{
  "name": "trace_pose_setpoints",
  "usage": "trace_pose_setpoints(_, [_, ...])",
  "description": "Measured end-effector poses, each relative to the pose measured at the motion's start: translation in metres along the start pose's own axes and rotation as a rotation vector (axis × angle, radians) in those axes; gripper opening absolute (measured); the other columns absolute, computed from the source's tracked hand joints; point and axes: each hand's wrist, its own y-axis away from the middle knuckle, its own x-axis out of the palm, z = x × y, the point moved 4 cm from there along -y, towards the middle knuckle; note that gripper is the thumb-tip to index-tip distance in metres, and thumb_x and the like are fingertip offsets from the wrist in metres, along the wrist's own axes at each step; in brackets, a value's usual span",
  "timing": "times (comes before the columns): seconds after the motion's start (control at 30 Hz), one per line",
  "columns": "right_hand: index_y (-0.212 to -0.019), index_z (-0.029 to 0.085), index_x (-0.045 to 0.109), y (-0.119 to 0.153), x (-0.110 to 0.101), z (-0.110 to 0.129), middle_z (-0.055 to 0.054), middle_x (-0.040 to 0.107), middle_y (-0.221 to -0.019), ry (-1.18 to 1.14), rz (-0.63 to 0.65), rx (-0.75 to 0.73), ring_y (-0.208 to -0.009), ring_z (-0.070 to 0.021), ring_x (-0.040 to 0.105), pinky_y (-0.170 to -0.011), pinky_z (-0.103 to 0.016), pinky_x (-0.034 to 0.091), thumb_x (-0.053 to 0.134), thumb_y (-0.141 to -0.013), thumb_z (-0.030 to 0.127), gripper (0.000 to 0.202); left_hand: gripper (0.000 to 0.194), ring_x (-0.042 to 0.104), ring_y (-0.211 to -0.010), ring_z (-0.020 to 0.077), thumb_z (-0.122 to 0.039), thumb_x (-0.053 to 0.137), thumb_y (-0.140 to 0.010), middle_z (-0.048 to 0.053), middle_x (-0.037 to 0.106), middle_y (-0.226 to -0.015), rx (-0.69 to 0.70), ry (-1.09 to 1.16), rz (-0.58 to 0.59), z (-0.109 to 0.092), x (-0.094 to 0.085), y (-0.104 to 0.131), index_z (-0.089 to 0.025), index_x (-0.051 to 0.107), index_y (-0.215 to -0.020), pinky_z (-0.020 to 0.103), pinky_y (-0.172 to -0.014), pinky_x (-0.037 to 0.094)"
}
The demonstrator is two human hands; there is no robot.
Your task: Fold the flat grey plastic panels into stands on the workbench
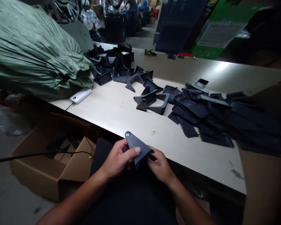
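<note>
Both hands hold one dark grey plastic bracket (140, 148) over my lap, just off the table's front edge. It has a triangular side with a small hole at its upper left corner. My left hand (118, 157) grips the left side, thumb pressed flat on the face. At the right end, my right hand (160, 164) has its fingers closed on the edge, partly hidden behind the part. Similar brackets (162, 104) lie on the table beyond, with a heap of dark parts (107, 59) farther back. To the right is a pile of flat black plastic panels (194, 107).
A green woven sack (37, 53) bulges over the table's left end, beside a white device (81, 95) with a cable. On the floor at left stands an open cardboard box (37, 175) with dark pieces inside. The pale table (112, 106) spans the middle.
</note>
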Motion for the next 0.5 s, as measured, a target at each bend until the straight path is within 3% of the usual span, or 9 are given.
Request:
trace_pose_setpoints(0.2, [-0.124,0.028,0.079,0.008,-0.005,0.003,-0.010,0.075,-0.121,0.039,-0.003,-0.006,-0.111,-0.0267,0.070,-0.100,-0.040,0.054,0.063,-0.104,0.037,0.027,0.028,0.048,-0.057,0.0086,-0.043,0.078,-0.087,0.002,0.066,-0.074,0.069,-0.065,0.051,-0.009,0.012,0.006,-0.016,0.074,-0.091,0.020,-0.049,0.037])
trace_pose_setpoints(0.37, [-0.102,0.026,0.084,0.013,-0.006,0.017,-0.007,0.078,-0.105,0.041,-0.020,0.045,-0.098,-0.0221,0.072,-0.092,-0.035,0.056,0.072,-0.098,0.035,0.015,0.033,0.048,-0.053,0.0102,-0.050,0.073,-0.090,-0.001,0.060,-0.065,0.066,-0.033,0.006,0.003,-0.003,-0.003,-0.018,0.072,-0.086,0.022,-0.051,0.039])
trace_pose_setpoints(0.43, [-0.095,0.023,0.083,0.016,-0.005,0.020,-0.005,0.077,-0.090,-0.118,-0.030,0.185,-0.079,-0.0156,0.069,-0.078,-0.028,0.058,0.079,-0.093,0.036,0.014,0.040,0.053,-0.056,0.0122,-0.056,0.065,-0.095,0.001,0.061,-0.065,0.121,0.004,-0.014,0.006,-0.012,-0.010,-0.018,0.070,-0.081,0.024,-0.056,0.044])
trace_pose_setpoints(0.5, [-0.094,0.020,0.081,0.019,-0.001,0.022,0.000,0.071,-0.075,-0.410,-0.049,0.386,-0.054,-0.0075,0.054,-0.052,-0.019,0.051,0.082,-0.089,0.040,0.021,0.047,0.062,-0.068,0.0165,-0.060,0.057,-0.098,0.005,0.068,-0.075,0.173,-0.033,0.006,0.008,-0.017,-0.015,-0.017,0.073,-0.086,0.027,-0.065,0.051])
